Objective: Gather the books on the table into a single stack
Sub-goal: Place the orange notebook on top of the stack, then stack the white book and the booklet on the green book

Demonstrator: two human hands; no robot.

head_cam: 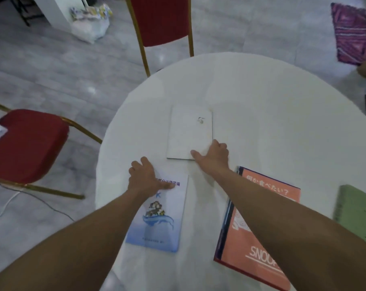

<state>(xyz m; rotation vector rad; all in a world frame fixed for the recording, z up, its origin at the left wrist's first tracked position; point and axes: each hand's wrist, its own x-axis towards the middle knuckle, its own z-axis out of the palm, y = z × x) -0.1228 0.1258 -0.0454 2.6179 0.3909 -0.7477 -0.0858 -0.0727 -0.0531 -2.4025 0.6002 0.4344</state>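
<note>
Several books lie apart on the round white table (272, 106). A white book (187, 131) lies flat in the middle; my right hand (214, 156) rests on its near right corner, thumb on the cover. A pale blue book (163, 217) with a whale picture lies nearer me on the left; my left hand (145, 177) presses flat on its far left corner, fingers spread. An orange Snoopy book (249, 238) lies under my right forearm. A green book (358, 211) sits at the right edge of view.
Two red chairs with gold frames stand by the table, one (161, 19) at the far side, one (26, 148) on the left. A white bag (89, 24) and a purple patterned cloth (353, 34) lie on the grey floor. A cable (37, 198) runs under the left chair.
</note>
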